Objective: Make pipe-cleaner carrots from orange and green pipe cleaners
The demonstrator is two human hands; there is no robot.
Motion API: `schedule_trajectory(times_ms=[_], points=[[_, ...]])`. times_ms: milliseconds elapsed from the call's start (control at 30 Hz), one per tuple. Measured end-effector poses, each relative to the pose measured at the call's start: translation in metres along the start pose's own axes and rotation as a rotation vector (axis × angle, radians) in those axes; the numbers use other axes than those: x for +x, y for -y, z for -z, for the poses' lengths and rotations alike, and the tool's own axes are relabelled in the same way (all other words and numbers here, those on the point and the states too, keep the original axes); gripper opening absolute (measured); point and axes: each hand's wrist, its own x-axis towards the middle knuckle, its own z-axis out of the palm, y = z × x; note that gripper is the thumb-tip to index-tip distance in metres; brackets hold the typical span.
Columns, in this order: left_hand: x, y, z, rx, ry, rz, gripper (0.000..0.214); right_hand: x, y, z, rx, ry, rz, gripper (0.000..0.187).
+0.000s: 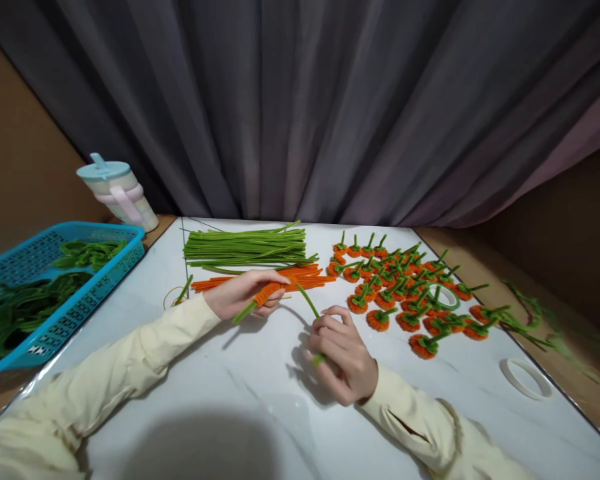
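Note:
My left hand is closed on an orange pipe-cleaner coil wound around a green stem that sticks out toward the lower left. My right hand is closed on a green pipe cleaner, which runs up from my fingers toward the coil. Both hands hover just over the white table, near its middle. Loose orange pipe cleaners lie just behind my left hand, and a bundle of green pipe cleaners lies behind those.
Several finished orange flowers with green stems cover the table's right side. A blue basket with green pieces stands at the left, a lidded cup behind it. A white ring lies at the right edge. Dark curtains hang behind.

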Motion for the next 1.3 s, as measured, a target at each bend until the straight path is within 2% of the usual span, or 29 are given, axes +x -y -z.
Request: schedule_trajectory(times_ms=[133,233,300,367,467,567,633,700,800,900,933,1033,1133,1233,1300], points=[[-0.006,-0.014,0.018,0.036,0.047,0.087,0.035,-0.002,0.0,0.0,0.09,0.023,0.064,0.022],[-0.006,-0.017,0.028,0.0,0.068,0.123,0.041,-0.004,0.0,0.0,0.087,-0.014,0.05,0.017],[-0.003,-0.015,0.034,-0.071,0.069,0.116,0.044,-0.004,-0.001,0.001,0.028,-0.07,-0.016,0.015],[0.0,-0.013,0.039,-0.157,0.044,0.064,0.044,-0.004,-0.002,0.0,-0.026,-0.155,-0.167,0.023],[0.002,-0.008,0.045,-0.199,0.028,0.012,0.042,-0.003,-0.006,-0.005,0.057,-0.325,-0.522,0.026],[0.001,-0.006,0.049,-0.164,0.065,-0.01,0.04,-0.001,-0.013,-0.01,0.411,-0.492,-0.82,0.029],[0.001,-0.005,0.051,-0.154,0.102,-0.043,0.04,0.001,-0.018,-0.009,0.639,-0.572,-0.888,0.03],[0.003,-0.004,0.052,-0.182,0.11,-0.085,0.038,0.005,-0.022,-0.005,0.728,-0.635,-0.88,0.03],[0.009,0.003,0.047,-0.253,0.051,-0.116,0.025,0.016,-0.024,0.009,0.689,-0.687,-0.824,0.026],[0.015,0.018,0.035,-0.218,0.08,-0.063,0.011,0.03,-0.02,0.025,0.64,-0.724,-0.755,0.024],[0.015,0.023,0.03,-0.189,0.092,-0.069,0.014,0.034,-0.017,0.03,0.633,-0.739,-0.737,0.023],[0.01,0.034,0.014,-0.103,0.203,-0.059,0.042,0.044,-0.009,0.043,0.639,-0.756,-0.71,0.021],[0.001,0.035,0.0,-0.057,0.317,-0.082,0.057,0.05,-0.005,0.052,0.641,-0.76,-0.719,0.022],[-0.005,0.03,-0.009,-0.141,0.28,-0.179,0.062,0.05,-0.008,0.058,0.681,-0.779,-0.745,0.024],[-0.005,0.026,-0.012,-0.28,0.189,-0.285,0.051,0.048,-0.012,0.059,0.735,-0.772,-0.77,0.025]])
